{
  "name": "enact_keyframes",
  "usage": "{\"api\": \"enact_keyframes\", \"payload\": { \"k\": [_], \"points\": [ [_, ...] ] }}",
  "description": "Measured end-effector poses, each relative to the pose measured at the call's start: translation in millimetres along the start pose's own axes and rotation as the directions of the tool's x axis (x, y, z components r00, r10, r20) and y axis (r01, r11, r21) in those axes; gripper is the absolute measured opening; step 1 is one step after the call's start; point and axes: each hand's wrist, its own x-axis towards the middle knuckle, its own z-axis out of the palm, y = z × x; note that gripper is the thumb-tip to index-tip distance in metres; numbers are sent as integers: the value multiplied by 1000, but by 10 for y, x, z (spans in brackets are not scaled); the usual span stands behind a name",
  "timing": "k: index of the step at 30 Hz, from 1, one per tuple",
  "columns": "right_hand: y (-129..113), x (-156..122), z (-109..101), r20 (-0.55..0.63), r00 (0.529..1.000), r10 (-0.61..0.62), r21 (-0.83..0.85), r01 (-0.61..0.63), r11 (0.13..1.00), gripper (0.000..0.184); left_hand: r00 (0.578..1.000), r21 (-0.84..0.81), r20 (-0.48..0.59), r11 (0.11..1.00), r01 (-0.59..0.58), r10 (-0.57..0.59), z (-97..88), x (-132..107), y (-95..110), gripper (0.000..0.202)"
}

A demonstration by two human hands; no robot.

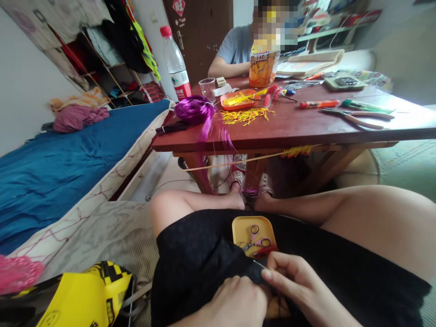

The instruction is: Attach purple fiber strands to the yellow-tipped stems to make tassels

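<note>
Between thumb and forefinger, my right hand [296,277] pinches a thin silver needle-like tool [259,263], its tip pointing up and left. Beside it my left hand [238,297] is closed with the knuckles up, and its curled fingers hide whatever they hold. Below the two hands a brownish piece [277,309] shows partly in my lap; its kind is unclear. Just beyond my hands a yellow tray [236,225] rests on the black cloth [200,254] over my lap. Small scissors [255,238] with pink handles and a red item [265,251] lie in it.
The red-brown table [289,125] ahead carries purple thread [194,110], yellow strands [245,117], an orange tray [222,101], pliers [357,117] and bottles. A stick [231,162] crosses below its edge. A person [235,50] sits opposite. A blue-covered bed [68,159] stands left.
</note>
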Motion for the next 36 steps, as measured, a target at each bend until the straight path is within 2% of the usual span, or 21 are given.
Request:
{"api": "enact_keyframes", "payload": {
  "k": [4, 11, 14, 16, 17, 18, 20, 22, 23, 24, 25, 26, 27, 28, 29, 30, 31, 32, 33, 35, 36],
  "points": [
    [208, -44, 68, -62, 998, 0, 177, 11, 984, 48, 999, 101, -49, 995, 10, -5, 142, -71, 79, 43],
    [385, -55, 113, -110, 988, 106, 414, -51, 909, 47, 986, 143, -121, 985, -97, 115, 218, -148, 188, 50],
    [406, -13, 86, -114, 988, 103, 432, -44, 901, 47, 996, 38, -60, 997, -69, 71, 215, -133, 161, 48],
    [403, 11, 64, -130, 987, 96, 443, -29, 896, 47, 999, -163, -50, 986, -22, 14, 197, -115, 107, 43],
    [394, 17, 55, -144, 985, 92, 447, -18, 894, 46, 998, -308, -66, 951, -19, -1, 188, -104, 75, 40],
    [378, 15, 47, -159, 983, 89, 458, -6, 889, 45, 995, -463, -96, 885, -37, -8, 182, -92, 45, 37],
    [330, -15, 36, -236, 971, 22, 424, 82, 902, 42, 984, -735, -178, 668, -116, -26, 192, -60, 0, 38],
    [270, -81, 25, -364, 913, -186, 195, 269, 943, 36, 973, -916, -221, 355, -184, -64, 231, -19, -11, 41],
    [237, -122, 18, -391, 851, -351, -9, 378, 926, 31, 969, -961, -225, 186, -204, -97, 255, 3, -5, 42],
    [204, -164, 10, -349, 772, -531, -240, 475, 847, 25, 967, -976, -219, 35, -216, -131, 275, 23, 7, 42],
    [168, -206, 2, -241, 687, -685, -449, 547, 706, 18, 965, -973, -208, -67, -220, -159, 285, 36, 22, 41],
    [131, -245, -5, -97, 610, -786, -599, 595, 536, 14, 967, -972, -188, -108, -209, -174, 282, 40, 39, 40],
    [92, -280, -9, 52, 542, -839, -695, 623, 359, 13, 971, -979, -166, -89, -183, -173, 264, 31, 56, 39],
    [52, -313, -9, 177, 488, -855, -749, 630, 205, 14, 976, -988, -146, -18, -151, -161, 234, 6, 73, 37],
    [12, -344, -4, 264, 455, -850, -781, 618, 88, 16, 980, -987, -140, 101, -127, -139, 196, -34, 89, 34],
    [-24, -374, 6, 308, 443, -842, -802, 597, 21, 19, 981, -962, -154, 245, -122, -116, 155, -87, 106, 31],
    [-54, -403, 19, 316, 459, -830, -814, 580, 10, 21, 978, -908, -186, 397, -135, -91, 118, -148, 123, 28],
    [-75, -431, 36, 294, 512, -807, -817, 573, 65, 23, 973, -831, -223, 533, -157, -62, 89, -213, 140, 27],
    [-83, -455, 55, 244, 593, -767, -804, 566, 182, 23, 969, -751, -245, 638, -172, -27, 72, -275, 157, 27],
    [-54, -484, 97, 106, 790, -604, -689, 496, 528, 25, 973, -622, -228, 761, -183, 47, 81, -376, 184, 26],
    [-18, -484, 118, 56, 872, -486, -567, 429, 703, 27, 978, -579, -196, 797, -173, 71, 104, -408, 191, 24]
  ]
}}
